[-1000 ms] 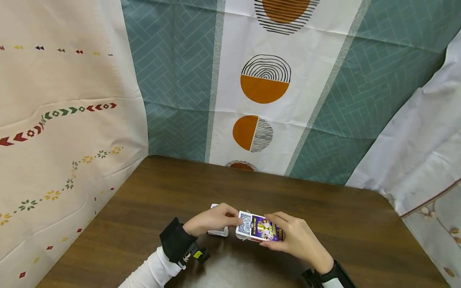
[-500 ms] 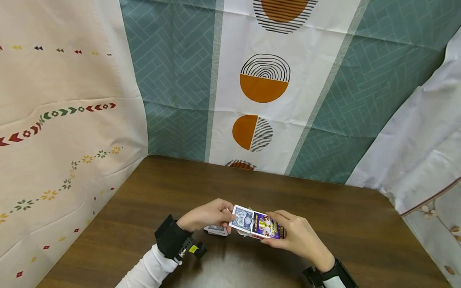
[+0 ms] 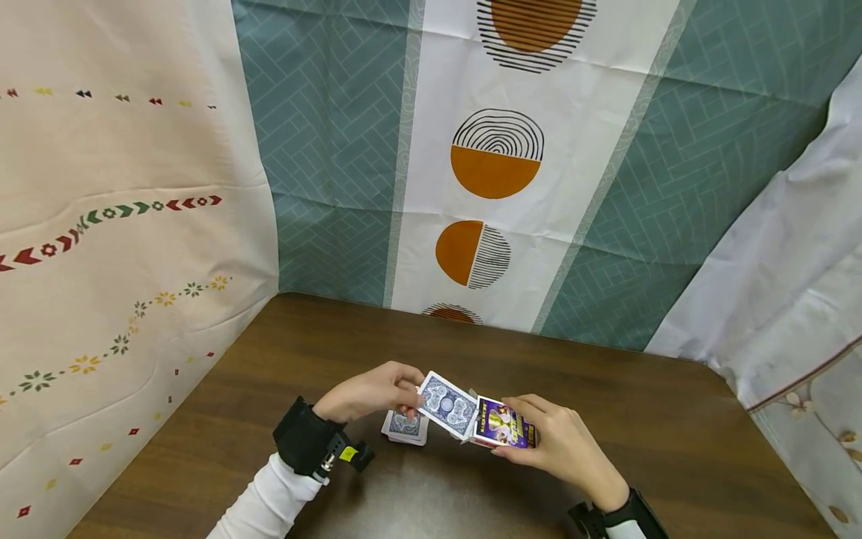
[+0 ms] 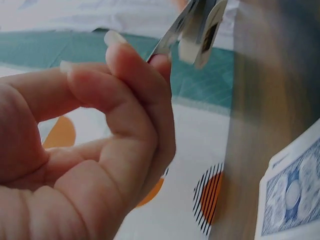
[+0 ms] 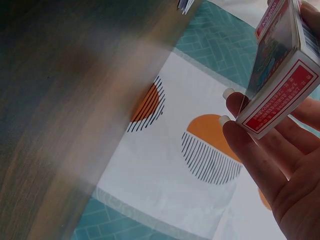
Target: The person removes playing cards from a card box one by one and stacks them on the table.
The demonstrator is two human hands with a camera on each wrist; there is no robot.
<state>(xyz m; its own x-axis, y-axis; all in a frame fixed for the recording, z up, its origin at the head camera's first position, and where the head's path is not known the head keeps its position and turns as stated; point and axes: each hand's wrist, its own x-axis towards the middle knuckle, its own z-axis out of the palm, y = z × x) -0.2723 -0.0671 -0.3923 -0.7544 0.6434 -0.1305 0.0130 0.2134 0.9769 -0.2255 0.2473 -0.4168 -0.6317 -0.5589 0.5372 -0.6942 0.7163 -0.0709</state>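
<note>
A purple playing-card box (image 3: 503, 424) is gripped by my right hand (image 3: 562, 445), thumb on the near side and fingers on the far side. Its red-and-white end (image 5: 280, 97) faces the right wrist view. From the box's open left end a blue-backed playing card (image 3: 447, 405) sticks out at a slant; whether others lie under it is hidden. My left hand (image 3: 377, 393) pinches that card's outer corner. In the left wrist view the card is seen edge-on past my left fingertips (image 4: 117, 50). Beneath the left hand, a stack of blue-backed cards (image 3: 406, 427) lies on the table.
The brown wooden table (image 3: 337, 329) spreads out under both hands. Behind it hangs a teal and white patterned cloth (image 3: 337, 150). A cream cloth (image 3: 135, 299) borders the left side, and a white cloth (image 3: 781, 277) the right.
My left hand has moved left and slightly away, drawing the card further out of the box and tilting it. More of the stack on the table shows. My right hand stays nearly still.
</note>
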